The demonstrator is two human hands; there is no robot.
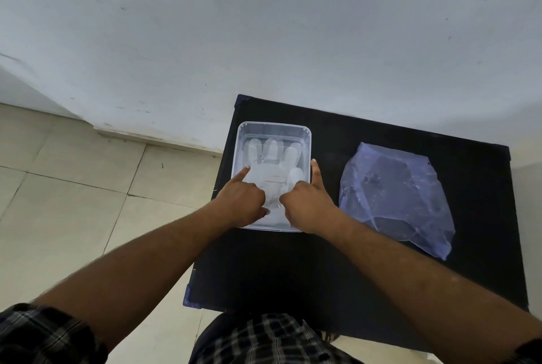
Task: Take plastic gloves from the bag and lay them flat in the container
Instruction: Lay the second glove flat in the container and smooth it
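A clear plastic container [306,135] stands on the left part of a black table [293,261]. A translucent plastic glove [271,170] lies flat inside it, fingers pointing away from me. My left hand [243,202] is over the container's near left side, index finger stretched out on the glove and the other fingers curled onto its cuff. My right hand [308,202] is at the near right side. One of its fingers lies along the container's right rim and the rest are curled onto the wrinkled cuff. The crumpled bluish plastic bag [396,196] lies to the right.
The table stands against a white wall [264,26]. Beige floor tiles [73,202] lie to its left. My checked shirt [264,340] shows at the bottom, at the table's near edge.
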